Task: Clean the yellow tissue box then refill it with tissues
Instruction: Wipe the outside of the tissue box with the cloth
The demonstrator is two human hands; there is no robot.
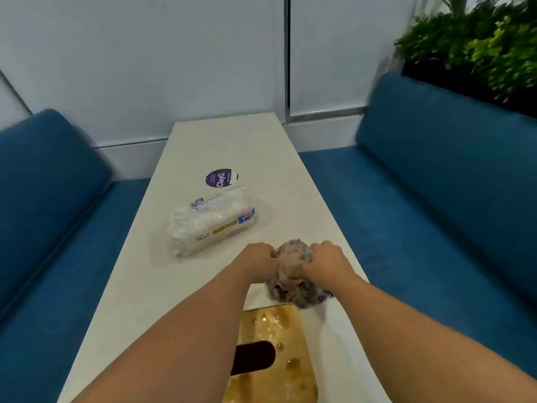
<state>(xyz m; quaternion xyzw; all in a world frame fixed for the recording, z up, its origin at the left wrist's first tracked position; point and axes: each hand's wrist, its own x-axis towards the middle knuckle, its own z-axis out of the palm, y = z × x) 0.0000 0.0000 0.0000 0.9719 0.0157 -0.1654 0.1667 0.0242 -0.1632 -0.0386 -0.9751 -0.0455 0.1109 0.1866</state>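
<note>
Looks like a cafe/eatery booth or office lounge nook, can't tell which. Long narrow cream desk runs btwn two facing blue upholstered benches, left bench and right bench, both w/ padded backs. Pale panelled wall at far end w/ a metal trim strip. Planter of green foliage sits behind right backrest. Round purple branded sticker on desk top.
</note>
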